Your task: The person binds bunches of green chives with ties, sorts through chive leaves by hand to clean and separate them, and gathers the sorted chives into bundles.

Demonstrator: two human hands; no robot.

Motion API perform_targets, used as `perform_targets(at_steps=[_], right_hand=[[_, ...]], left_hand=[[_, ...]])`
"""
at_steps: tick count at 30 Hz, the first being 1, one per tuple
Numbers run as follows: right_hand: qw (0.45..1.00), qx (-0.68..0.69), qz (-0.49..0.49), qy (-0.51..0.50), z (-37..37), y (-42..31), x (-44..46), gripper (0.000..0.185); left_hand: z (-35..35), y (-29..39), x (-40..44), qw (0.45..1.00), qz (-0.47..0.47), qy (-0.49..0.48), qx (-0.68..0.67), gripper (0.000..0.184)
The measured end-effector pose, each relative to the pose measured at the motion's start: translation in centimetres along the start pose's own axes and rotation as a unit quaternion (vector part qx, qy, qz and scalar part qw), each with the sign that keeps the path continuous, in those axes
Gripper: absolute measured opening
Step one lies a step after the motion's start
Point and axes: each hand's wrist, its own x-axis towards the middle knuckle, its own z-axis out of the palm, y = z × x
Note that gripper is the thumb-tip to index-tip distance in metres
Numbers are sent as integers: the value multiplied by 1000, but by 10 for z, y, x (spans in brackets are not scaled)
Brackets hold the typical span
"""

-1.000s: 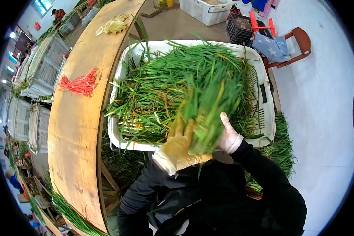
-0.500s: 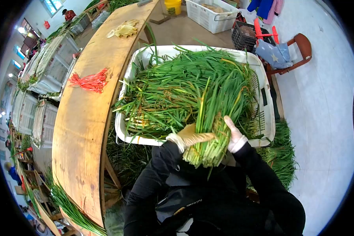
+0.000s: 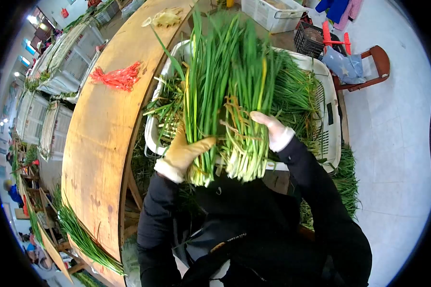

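Two upright bunches of green leafy stalks hang side by side over the near rim of a white crate. My left hand, in a yellowish glove, grips the left bunch near its pale stem ends. Around the right bunch, which has brown withered leaves among its stems, my right hand is closed in a whitish glove. The leaf tips are blurred. More loose stalks lie in the crate behind the bunches.
On the wooden table at the left lie red ties, a spare glove and green stalks. A chair holding a blue cloth, a black basket and another white crate stand beyond. Greens lie on the floor at right.
The stalks held as one bunch now form two separate upright bunches. My left hand has moved left and now grips one; my right hand has risen slightly. The camera view has shifted.
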Motion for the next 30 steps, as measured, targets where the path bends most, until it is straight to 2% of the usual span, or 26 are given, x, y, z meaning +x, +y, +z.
perform_targets(at_steps=[1,2,3,4,5,6,7,8,10,11,12,14,15,16,18,19,20,22,23,24,25,26,27,28,30], right_hand=[[998,-34,46,39,-17,11,19,62],[991,-68,90,76,-41,27,39,69],[980,-115,112,119,-57,39,50,81],[985,-73,109,112,-63,43,49,92],[991,-49,76,97,-51,39,37,96],[995,-24,47,84,-40,35,25,101],[990,-90,31,107,-56,44,29,109],[968,-176,2,181,-33,37,9,114],[960,-190,-50,198,-27,48,2,117],[974,-121,-75,176,-25,53,0,116],[974,-123,-73,176,-23,59,1,116],[959,-185,-37,211,-24,72,7,113],[959,-188,-33,211,-31,70,11,103],[988,-78,-22,132,-38,67,7,84],[995,5,-4,95,-38,60,-2,65],[998,27,-7,65,-45,64,1,53],[998,27,-7,64,-45,63,1,53],[997,58,20,35,-47,61,-1,46],[998,53,24,27,-52,64,4,43],[998,52,25,28,-55,66,4,43],[997,61,33,26,-56,66,5,43],[997,70,40,23,-52,64,4,43],[997,70,40,20,-46,61,-1,41],[997,66,39,18,-44,59,-3,41],[994,82,54,51,-45,56,-8,42]], left_hand=[[-16,-5,8,999,-30,35,29,89],[-24,-10,14,973,-8,108,205,92],[-46,-27,25,970,3,118,211,93],[-59,-24,31,993,-25,93,70,98],[-64,-30,33,944,103,124,289,99],[-67,-39,32,832,221,147,488,101],[-42,-27,19,879,189,151,410,103],[-32,-19,12,694,200,261,640,108],[-2,-5,1,578,222,262,740,116],[1,-4,4,605,211,236,730,115],[9,-4,5,646,145,232,713,110],[-35,-13,33,701,165,188,668,106],[-50,-14,34,756,213,187,590,102],[-82,-25,47,803,219,194,520,99],[-81,-18,37,709,223,274,610,95],[-40,-2,16,605,213,338,689,94],[-14,0,7,468,251,400,747,91],[12,-4,5,446,400,345,722,81],[9,-16,14,481,458,285,691,67],[5,-36,25,474,460,253,707,53],[13,-42,23,591,250,167,748,70],[33,-35,18,599,51,95,793,84],[45,-32,25,646,-89,31,757,89],[44,-45,30,743,-50,17,667,81],[69,-57,30,856,65,-54,509,62]])
